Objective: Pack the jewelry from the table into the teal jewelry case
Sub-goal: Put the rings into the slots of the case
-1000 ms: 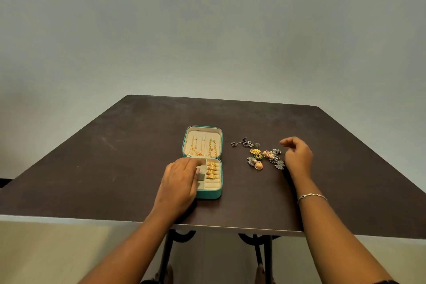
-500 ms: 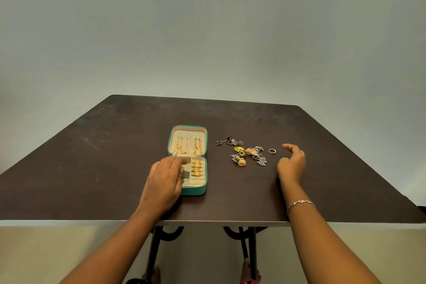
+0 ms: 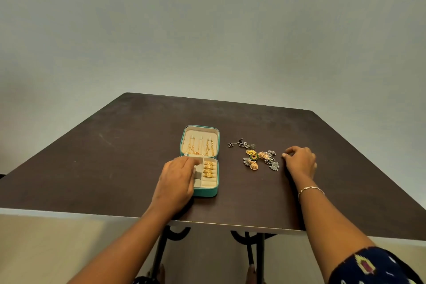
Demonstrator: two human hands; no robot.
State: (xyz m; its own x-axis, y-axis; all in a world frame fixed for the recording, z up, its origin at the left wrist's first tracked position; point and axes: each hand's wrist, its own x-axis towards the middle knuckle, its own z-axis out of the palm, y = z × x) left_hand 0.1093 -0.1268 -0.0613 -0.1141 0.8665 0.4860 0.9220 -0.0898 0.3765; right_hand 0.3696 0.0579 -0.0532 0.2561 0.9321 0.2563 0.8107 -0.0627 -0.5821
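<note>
On the dark table (image 3: 110, 168) by a grey wall (image 3: 207, 30), left hand (image 3: 176, 180) lay relaxed on teal case (image 3: 207, 192); right hand (image 3: 300, 162) curled beside jewelry (image 3: 259, 157), grip unclear.

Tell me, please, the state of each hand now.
Left hand: open, resting on the teal jewelry case.
Right hand: curled; whether it holds anything cannot be told.

A dark table (image 3: 115, 157) on black legs (image 3: 260, 256) stands before a pale wall (image 3: 207, 30).

Jewelry (image 3: 255, 157) right of case (image 3: 200, 191)
</note>
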